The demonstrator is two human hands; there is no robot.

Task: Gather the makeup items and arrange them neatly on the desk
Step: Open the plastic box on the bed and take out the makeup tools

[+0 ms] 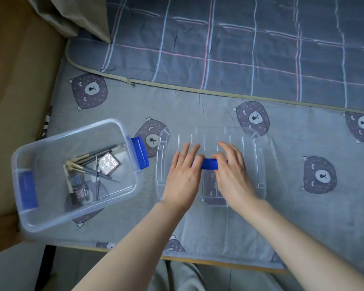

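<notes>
A clear plastic storage box (122,185) with blue side latches stands on the bed at the left. It holds several makeup brushes (88,158), a small square compact (108,163) and small dark jars (79,195). The box's clear lid (259,164) lies flat on the sheet in the middle, with a blue handle (207,164) across it. My left hand (183,175) lies on the lid with straight fingers, its thumb on the handle's left end. My right hand (232,171) lies over the handle's right end, thumb touching the blue bar.
The bed carries a grey sheet with bear prints (319,175) and a folded plaid quilt (240,45) at the back. A wooden side board (13,80) runs along the left. The bed's front edge (198,261) is near my knees.
</notes>
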